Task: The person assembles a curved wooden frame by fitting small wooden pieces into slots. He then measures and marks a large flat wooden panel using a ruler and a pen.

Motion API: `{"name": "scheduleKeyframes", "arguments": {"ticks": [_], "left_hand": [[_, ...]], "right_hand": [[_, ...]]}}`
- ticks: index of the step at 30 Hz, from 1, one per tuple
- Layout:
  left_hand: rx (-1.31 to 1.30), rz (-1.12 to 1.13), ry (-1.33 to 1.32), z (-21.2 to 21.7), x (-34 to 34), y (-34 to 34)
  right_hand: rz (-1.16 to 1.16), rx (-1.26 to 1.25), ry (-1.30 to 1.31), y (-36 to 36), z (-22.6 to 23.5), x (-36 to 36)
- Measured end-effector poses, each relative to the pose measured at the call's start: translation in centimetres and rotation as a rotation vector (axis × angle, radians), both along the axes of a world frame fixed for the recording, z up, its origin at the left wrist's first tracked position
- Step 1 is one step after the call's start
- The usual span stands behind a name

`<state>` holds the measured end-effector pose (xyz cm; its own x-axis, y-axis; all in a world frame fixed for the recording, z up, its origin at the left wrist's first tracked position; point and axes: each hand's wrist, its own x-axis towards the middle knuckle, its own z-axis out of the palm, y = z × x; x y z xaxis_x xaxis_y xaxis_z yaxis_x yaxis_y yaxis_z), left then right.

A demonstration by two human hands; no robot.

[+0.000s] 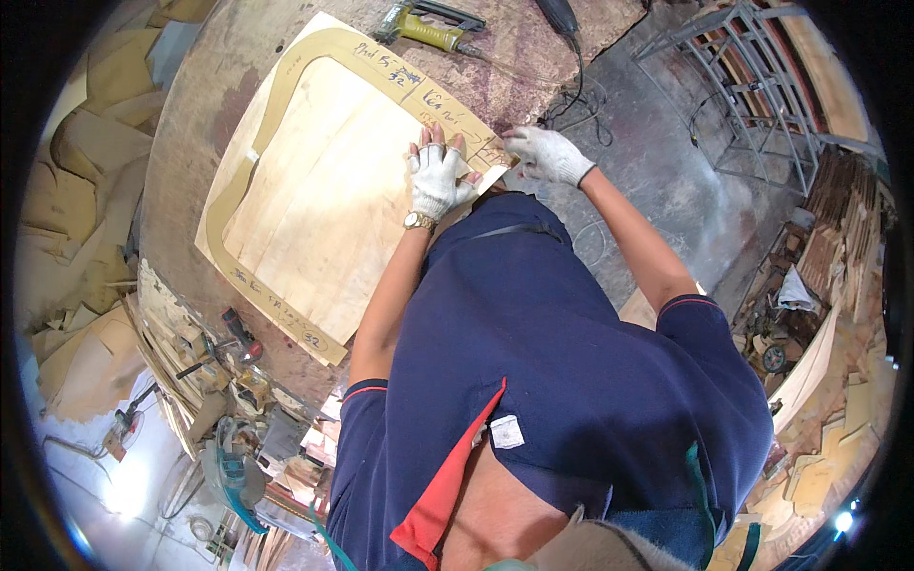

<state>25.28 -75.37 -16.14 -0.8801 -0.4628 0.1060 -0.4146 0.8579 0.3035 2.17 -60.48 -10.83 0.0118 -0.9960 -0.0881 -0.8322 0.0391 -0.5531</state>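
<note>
The gloved left hand [438,178] is spread palm-down over the pale wood panel [324,190]. The gloved right hand [550,155] is bent at the panel's right corner; its grip cannot be determined. A curved template [324,45] lies on the panel, upon the worktop [190,133], near a yellow-green pneumatic stapler [428,31].

White gloves [436,181], tan frame [270,119]
</note>
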Motion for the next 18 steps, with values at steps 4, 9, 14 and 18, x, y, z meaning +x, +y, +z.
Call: {"name": "scheduleKeyframes", "arguments": {"ticks": [4,9,14,18], "left_hand": [[-0.025,0.061,-0.005,-0.2,0.0,0.2],[-0.005,0.088,-0.006,-0.1,-0.1,0.2],[-0.008,0.097,0.046,-0.2,-0.1,0.1],[0.000,0.110,-0.001,0.0,-0.1,0.1]], "right_hand": [[0.070,-0.047,0.038,1.3,-1.1,0.1],[0.122,-0.123,0.063,0.7,-2.1,-0.5],[0.156,-0.136,0.058,-0.1,-2.3,-1.0],[0.158,-0.121,0.082,-0.2,-2.4,-1.0]]}}
